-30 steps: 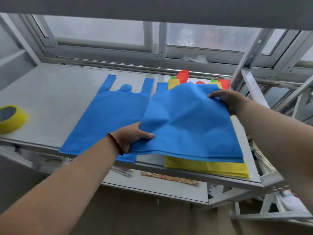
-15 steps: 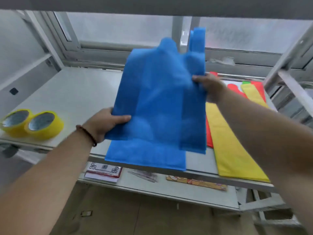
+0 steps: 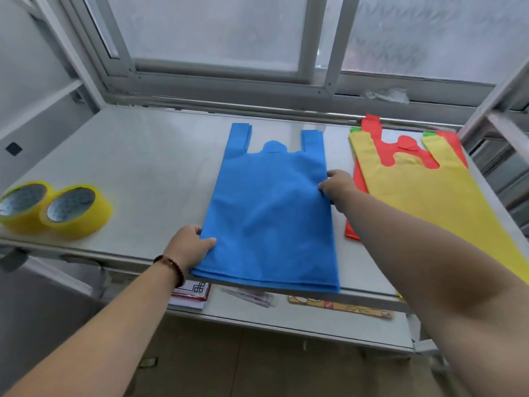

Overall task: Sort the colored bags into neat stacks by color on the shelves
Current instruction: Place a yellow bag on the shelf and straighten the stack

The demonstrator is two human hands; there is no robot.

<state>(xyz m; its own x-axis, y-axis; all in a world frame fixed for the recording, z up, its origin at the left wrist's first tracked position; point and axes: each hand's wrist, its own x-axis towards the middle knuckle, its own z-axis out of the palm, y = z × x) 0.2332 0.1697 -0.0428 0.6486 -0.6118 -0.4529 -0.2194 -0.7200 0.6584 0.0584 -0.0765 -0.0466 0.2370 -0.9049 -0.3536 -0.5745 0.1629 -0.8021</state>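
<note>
Grey metal shelf (image 3: 137,167) under a frosted window (image 3: 217,30); contents as I read them from the head view.

Item one: blue bags (image 3: 272,213), a small flat stack near the middle of the shelf, handles pointing far, near edge at the shelf lip. Thin, soft fabric by the look of it, light and floppy, likely to crease or slide layer over layer; I would take it by both side edges and keep it flat.

Left hand (image 3: 189,247): pinching the stack's near-left edge, thumb on top. Right hand (image 3: 339,190): fingers curled onto the right edge, midway up.

Item two: mixed pile to the right, yellow bag (image 3: 429,202) on top, red bags (image 3: 400,150) under it, a sliver of green at the far side. Still unsorted, I judge.

Item three: two yellow tape rolls (image 3: 51,207), far left.

Lower shelf (image 3: 286,319): flat packets, unclear.
</note>
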